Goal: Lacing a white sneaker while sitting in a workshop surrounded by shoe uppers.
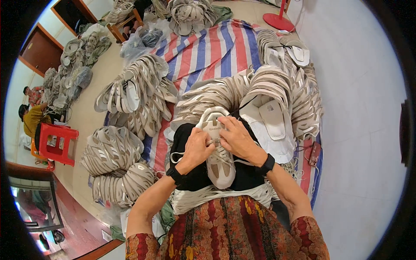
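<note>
Spread over a pale tiled floor [359, 108], a red, white and blue striped tarpaulin [216, 47] is seen carrying the work. A beige and white sneaker upper with a padded white tongue [219, 160] is held over a black cloth [195, 173] on the person's lap, just above a red patterned garment [225, 229]. The left hand [197, 147] is closed on the upper's left edge near the tongue, and the right hand [236, 138] is curled over the laces at its top, the two hands touching. Bundles of matching beige and white shoe uppers [277, 99] are stacked just beyond the hands and to both sides. A red plastic stool [58, 143] is seen well apart at the left, beside a seated person in a yellow top [34, 119].
</note>
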The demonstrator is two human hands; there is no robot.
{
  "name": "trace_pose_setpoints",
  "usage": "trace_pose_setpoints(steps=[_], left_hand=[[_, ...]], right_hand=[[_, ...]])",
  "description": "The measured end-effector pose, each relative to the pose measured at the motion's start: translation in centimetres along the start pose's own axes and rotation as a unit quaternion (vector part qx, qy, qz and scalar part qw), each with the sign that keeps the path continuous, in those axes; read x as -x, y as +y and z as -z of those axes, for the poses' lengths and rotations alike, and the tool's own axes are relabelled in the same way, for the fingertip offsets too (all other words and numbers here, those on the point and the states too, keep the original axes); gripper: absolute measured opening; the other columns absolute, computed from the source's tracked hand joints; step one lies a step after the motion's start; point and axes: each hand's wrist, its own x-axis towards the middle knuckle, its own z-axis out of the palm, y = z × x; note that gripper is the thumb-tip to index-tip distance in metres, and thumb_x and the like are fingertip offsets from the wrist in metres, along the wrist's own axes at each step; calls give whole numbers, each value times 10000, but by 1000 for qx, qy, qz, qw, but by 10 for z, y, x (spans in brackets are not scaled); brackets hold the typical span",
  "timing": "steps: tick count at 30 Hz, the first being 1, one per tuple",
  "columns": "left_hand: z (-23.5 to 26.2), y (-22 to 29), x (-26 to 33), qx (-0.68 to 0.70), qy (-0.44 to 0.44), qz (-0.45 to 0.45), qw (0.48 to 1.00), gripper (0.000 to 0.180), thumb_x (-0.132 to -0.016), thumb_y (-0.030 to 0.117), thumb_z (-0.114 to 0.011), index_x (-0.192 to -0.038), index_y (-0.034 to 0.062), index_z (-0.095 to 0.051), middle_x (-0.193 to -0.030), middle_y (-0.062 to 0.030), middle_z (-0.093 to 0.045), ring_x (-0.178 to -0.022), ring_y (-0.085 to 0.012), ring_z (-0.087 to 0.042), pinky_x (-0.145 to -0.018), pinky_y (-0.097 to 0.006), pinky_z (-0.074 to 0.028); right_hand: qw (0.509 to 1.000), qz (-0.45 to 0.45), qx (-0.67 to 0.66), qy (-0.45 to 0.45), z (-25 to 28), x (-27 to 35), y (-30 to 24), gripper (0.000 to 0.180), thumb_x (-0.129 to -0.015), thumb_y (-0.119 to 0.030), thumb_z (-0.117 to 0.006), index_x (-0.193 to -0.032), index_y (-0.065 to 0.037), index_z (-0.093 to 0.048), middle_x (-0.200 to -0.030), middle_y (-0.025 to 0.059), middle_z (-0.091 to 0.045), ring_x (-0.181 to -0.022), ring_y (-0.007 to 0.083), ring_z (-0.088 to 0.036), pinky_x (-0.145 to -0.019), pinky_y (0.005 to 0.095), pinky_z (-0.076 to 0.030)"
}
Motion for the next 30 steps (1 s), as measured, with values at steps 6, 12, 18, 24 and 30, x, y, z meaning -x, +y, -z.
trace_pose_setpoints(steps=[6,12,18,24,30], left_hand=[[3,3,1,-52,53,-115,991,111,-632,99,-603,-654,15,-535,-727,-100,-525,-799,-266,-493,-676,-343,-399],[9,10,4,-309,48,-274,910,43,-658,117,-599,-644,85,-573,-672,-60,-526,-743,-220,-508,-675,-332,-366],[11,4,-11,-76,100,-173,977,61,-644,72,-626,-631,36,-578,-647,-90,-535,-708,-256,-523,-626,-355,-410],[20,-10,-7,-86,129,-148,977,53,-619,18,-611,-658,20,-576,-660,-114,-544,-666,-281,-536,-579,-362,-426],[131,-100,43,-267,274,-2,924,72,-607,3,-593,-671,25,-569,-676,-128,-542,-656,-313,-512,-596,-398,-411]], right_hand=[[997,-10,-75,-22,0,7,8,113,-665,-70,-587,-755,-7,-560,-1146,161,-460,-1073,317,-428,-870,396,-373],[999,-5,-46,-26,-1,-3,5,158,-643,-99,-592,-758,8,-578,-1102,142,-482,-1029,289,-443,-803,395,-397],[996,-20,84,32,3,2,1,206,-619,-111,-598,-793,-5,-574,-1061,135,-517,-958,265,-478,-760,365,-404],[979,-40,153,130,17,-7,13,156,-621,-92,-566,-761,-23,-553,-912,117,-563,-779,260,-504,-659,375,-403],[945,-151,235,168,63,11,70,111,-639,-71,-562,-740,-36,-530,-764,118,-501,-760,274,-503,-660,380,-419]])
